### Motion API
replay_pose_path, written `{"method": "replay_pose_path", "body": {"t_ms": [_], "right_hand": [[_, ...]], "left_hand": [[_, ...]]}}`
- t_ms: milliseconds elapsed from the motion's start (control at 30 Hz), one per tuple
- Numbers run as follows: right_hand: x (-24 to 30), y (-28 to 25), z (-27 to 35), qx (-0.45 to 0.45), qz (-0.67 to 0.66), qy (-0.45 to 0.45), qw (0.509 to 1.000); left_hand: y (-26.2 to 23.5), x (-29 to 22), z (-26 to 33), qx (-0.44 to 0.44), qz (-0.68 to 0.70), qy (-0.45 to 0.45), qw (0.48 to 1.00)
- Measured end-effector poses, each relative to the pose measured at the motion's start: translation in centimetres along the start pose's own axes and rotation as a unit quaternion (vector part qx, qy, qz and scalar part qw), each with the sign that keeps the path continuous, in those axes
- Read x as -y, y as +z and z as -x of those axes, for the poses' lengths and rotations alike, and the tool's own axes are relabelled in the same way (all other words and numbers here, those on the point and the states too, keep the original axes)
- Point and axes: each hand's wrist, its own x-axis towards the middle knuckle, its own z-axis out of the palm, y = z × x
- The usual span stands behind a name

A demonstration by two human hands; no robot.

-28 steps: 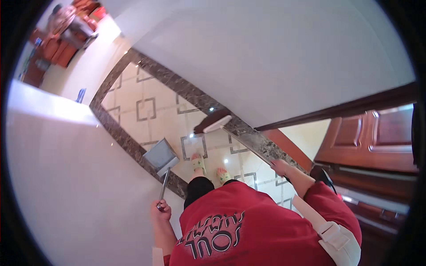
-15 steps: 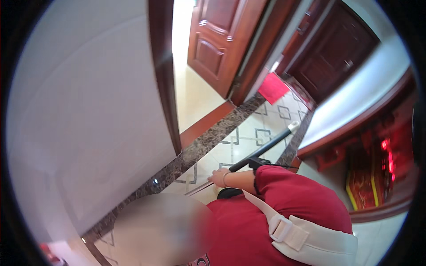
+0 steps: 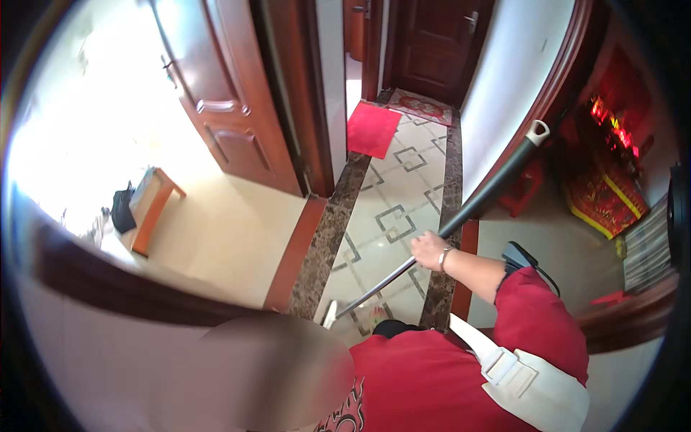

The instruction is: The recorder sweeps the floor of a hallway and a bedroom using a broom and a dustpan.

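The right hand (image 3: 430, 250) has its fingers clenched around a long mop handle (image 3: 489, 189), at the place where the black grip meets the silver pole. Above the fingers the black grip slants up to a pale end loop; below them the silver pole runs down to the patterned tile floor (image 3: 403, 194). The left hand is out of view. Far beyond the fingers lies a red mat (image 3: 372, 128).

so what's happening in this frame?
A person in a red shirt stands in a tiled hallway, their right hand gripping a long-handled cleaning tool about midway along its shaft. The handle's black upper end points up toward the white wall; the metal lower end slants down to the floor by their feet. The left hand is out of view. A red mat lies further down the hall.
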Motion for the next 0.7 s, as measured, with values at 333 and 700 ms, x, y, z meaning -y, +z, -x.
{"method": "replay_pose_path", "body": {"t_ms": [333,700], "right_hand": [[-15.3,9.6,3.9,-0.01,-0.195,0.334,0.922],[-20.6,16.7,2.4,0.134,-0.374,0.53,0.749]], "left_hand": [[11.1,-10.9,-2.1,0.045,-0.277,0.03,0.959],[25.1,-22.6,-14.6,0.108,-0.514,0.07,0.848]]}}
